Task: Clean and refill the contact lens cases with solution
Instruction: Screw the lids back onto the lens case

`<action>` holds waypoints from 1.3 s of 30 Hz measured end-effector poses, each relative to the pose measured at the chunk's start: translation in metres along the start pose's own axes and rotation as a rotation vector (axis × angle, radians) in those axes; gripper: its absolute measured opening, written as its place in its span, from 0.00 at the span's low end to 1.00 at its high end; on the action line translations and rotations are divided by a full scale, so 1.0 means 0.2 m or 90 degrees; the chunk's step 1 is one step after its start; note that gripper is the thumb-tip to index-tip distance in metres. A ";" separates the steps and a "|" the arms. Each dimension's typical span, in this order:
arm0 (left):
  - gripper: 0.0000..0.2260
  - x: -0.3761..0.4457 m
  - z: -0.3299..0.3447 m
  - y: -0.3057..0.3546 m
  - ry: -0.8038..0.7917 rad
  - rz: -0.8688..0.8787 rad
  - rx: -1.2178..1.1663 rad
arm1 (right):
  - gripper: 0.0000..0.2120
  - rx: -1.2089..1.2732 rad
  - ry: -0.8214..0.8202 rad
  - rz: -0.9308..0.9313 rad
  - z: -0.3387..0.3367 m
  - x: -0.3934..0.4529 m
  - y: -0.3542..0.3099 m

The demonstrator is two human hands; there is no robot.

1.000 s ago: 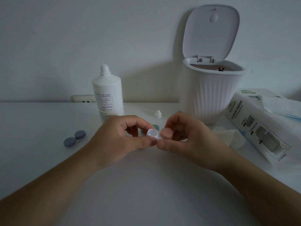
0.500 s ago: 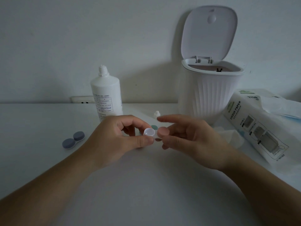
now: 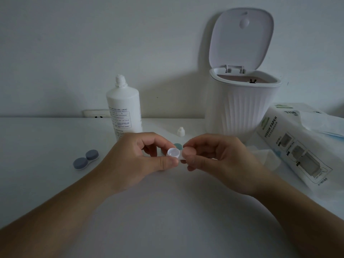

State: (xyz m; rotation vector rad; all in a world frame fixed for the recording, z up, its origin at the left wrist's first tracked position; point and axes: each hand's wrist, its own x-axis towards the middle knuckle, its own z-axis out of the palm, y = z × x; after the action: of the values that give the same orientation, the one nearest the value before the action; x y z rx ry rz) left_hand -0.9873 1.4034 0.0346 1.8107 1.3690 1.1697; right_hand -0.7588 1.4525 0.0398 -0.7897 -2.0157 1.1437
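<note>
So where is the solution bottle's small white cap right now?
Head view: the small white cap stands on the table, between the solution bottle and the white bin, behind both hands.

The left hand [image 3: 141, 159] hides most of the teal cap [image 3: 178, 146].

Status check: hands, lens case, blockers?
Left hand holds lens case, left well open. Right hand pinches pink cap. Solution bottle uncapped behind. Nothing blocking.

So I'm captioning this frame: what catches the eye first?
Two hands at the centre: the left hand pinches a lens case with one well open, and the right hand grips its pink cap. Behind stand a white bottle and an open-lidded bin.
</note>
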 end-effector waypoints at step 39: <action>0.14 0.02 -0.05 -0.11 -0.047 0.078 0.422 | 0.10 0.039 0.009 0.020 -0.01 0.02 0.06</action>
State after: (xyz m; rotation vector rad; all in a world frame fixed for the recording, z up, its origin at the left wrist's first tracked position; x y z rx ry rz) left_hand -1.0052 1.4140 0.0213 2.3854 1.7573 0.7325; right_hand -0.7578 1.4612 0.0310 -0.7988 -1.9542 1.2077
